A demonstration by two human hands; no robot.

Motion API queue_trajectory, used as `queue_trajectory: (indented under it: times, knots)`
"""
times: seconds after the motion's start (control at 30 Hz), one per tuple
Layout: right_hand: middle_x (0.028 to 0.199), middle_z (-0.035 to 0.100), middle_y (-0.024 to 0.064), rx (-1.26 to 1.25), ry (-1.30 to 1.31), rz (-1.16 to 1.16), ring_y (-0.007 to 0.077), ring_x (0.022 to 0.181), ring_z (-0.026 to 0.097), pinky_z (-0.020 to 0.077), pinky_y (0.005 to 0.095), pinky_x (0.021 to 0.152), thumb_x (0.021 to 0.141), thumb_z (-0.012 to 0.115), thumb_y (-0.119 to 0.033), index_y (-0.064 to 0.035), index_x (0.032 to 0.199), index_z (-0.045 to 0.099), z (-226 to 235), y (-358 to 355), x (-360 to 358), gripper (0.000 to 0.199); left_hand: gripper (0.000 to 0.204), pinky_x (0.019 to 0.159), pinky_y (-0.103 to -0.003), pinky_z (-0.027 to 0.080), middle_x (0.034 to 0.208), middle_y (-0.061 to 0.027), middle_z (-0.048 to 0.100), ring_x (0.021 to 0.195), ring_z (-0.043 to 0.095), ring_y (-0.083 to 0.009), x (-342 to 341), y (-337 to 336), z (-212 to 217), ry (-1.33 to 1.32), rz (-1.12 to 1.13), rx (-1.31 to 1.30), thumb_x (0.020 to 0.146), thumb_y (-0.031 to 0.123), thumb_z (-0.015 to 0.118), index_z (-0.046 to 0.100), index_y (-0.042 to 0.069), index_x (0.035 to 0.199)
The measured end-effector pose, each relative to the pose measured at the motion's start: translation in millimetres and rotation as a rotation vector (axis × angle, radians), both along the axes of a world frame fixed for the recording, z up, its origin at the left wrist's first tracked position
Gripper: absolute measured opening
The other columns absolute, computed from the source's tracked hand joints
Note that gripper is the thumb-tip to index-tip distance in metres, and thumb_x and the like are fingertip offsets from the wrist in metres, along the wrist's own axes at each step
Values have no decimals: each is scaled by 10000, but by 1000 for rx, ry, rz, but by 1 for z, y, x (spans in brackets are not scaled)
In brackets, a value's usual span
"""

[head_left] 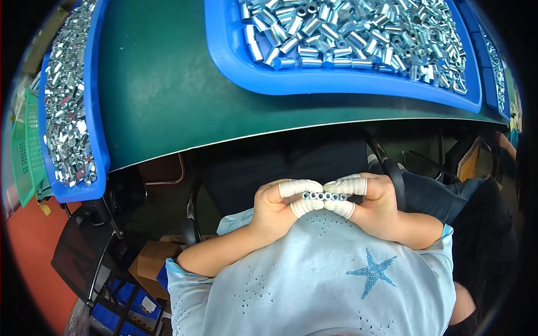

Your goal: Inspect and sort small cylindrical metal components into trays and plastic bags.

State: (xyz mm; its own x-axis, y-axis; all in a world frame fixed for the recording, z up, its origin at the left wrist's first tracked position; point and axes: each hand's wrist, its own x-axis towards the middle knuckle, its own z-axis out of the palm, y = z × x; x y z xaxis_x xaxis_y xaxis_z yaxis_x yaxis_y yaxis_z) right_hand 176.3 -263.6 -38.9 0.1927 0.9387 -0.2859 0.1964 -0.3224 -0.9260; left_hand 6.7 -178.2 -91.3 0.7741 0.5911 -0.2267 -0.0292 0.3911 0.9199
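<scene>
My left hand (277, 204) and my right hand (372, 201) meet close to my chest, below the table edge. White finger cots cover the fingertips. Between thumbs and forefingers both hands pinch a short row of small silver hex nuts (324, 196), lined up side by side with their holes facing up. A big blue tray (280, 78) on the green table (162, 84) holds a heap of silver metal sleeves (358, 33). Both hands are well short of that tray.
A second blue tray (96, 123) full of small silver parts sits at the table's left end, with a green mesh basket (25, 151) beside it. Another blue tray rim (490, 67) shows at the far right. Cardboard boxes (151, 257) and blue crates (120, 311) lie under the table.
</scene>
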Motion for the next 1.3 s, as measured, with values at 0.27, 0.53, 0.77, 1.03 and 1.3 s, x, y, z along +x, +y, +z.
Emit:
queue_trajectory:
  times: [0.27,0.53,0.77,1.03,1.3]
  knots:
    - [836,680,89,175,34,-38,151,673,642,516,235,606,752,707,-80,-29,938,679,22,13,3,195,199,690,-254,538,857,-86,641,775,640,-148,4,21,41,-56,-6,-44,785,4,661,619,-25,977]
    - [880,671,105,271,223,-23,125,733,638,505,225,632,744,710,-28,12,935,660,52,26,14,201,195,660,-253,529,857,-98,636,761,638,-159,14,45,89,-23,-77,164,789,-19,647,607,-41,979]
    - [881,669,107,426,184,-47,131,760,640,512,242,648,764,691,-28,17,942,658,79,40,37,187,203,700,-240,516,863,-83,653,779,636,-130,42,78,140,0,-206,361,804,6,643,617,-40,1000]
    - [868,673,99,480,-42,-41,127,769,641,510,245,659,772,689,-62,4,956,660,106,61,83,198,134,601,-219,487,801,-70,642,721,631,-137,94,107,175,90,-273,451,819,28,627,625,-22,943]
    - [779,655,138,380,-796,-218,228,677,635,478,324,623,737,682,-162,-32,875,682,134,136,229,190,185,505,-240,448,639,-30,622,558,596,-93,238,177,183,302,-321,832,800,203,626,658,23,775]
